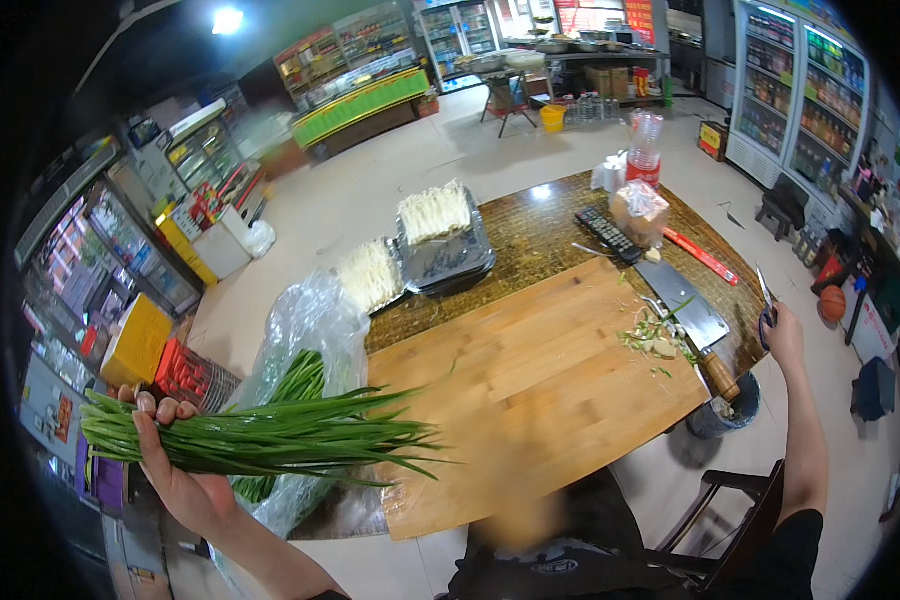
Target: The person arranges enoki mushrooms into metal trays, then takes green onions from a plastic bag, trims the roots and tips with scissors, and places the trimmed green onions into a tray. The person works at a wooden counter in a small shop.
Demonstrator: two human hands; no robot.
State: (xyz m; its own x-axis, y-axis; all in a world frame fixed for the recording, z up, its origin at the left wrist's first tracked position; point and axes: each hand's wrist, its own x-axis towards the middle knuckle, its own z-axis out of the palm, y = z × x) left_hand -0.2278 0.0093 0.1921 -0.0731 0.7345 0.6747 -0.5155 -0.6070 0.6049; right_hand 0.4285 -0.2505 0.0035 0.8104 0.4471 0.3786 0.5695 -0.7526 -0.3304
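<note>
My left hand (pixel 176 465) is closed round a bunch of green garlic chives (pixel 270 435), whose tips reach over the left edge of a wooden cutting board (pixel 510 375). Beneath the bunch lies a clear plastic bag (pixel 311 307) with more chives inside. At the right, beyond the table's edge, my right hand (pixel 784 334) grips scissors (pixel 766 300), blades pointing up. A cleaver (pixel 682 304) with a wooden handle rests at the board's right side, beside scraps of garlic and greens (pixel 656 341).
Black trays of enoki mushrooms (pixel 435 214) stand behind the board. A remote control (pixel 607 234), a wrapped block (pixel 640 210), a red marker-like stick (pixel 701 256) and a plastic bottle (pixel 645 150) are at the back right. A bin (pixel 727 412) stands below the right corner, near a dark chair (pixel 720 517).
</note>
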